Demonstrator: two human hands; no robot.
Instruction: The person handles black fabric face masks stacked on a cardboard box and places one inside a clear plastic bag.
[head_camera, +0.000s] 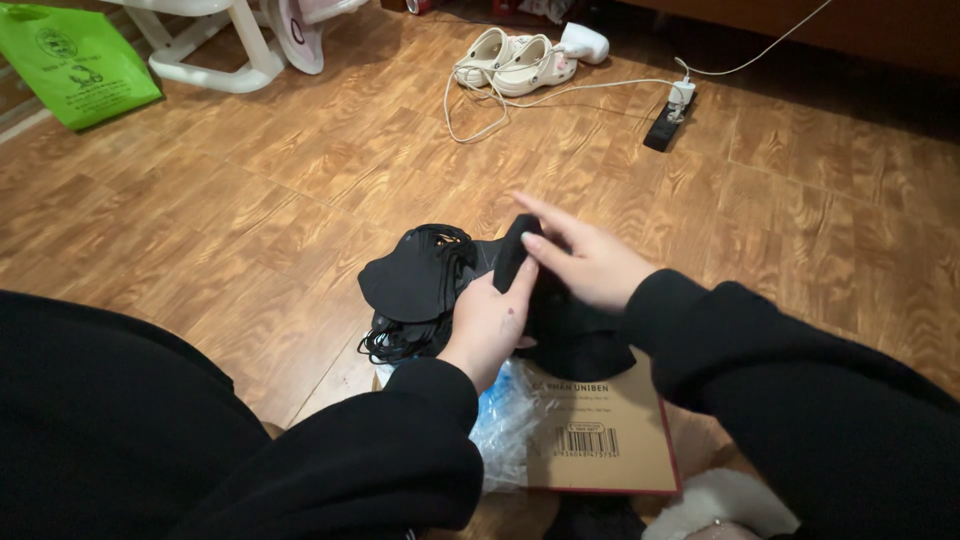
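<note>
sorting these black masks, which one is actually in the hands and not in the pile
The folded black mask pinched between the left hand and right hand. The other masks lie stacked to its left, untouched, ear loops hanging.

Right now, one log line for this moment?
left hand: holds black mask | right hand: on same mask | mask pile: on cardboard box
</note>
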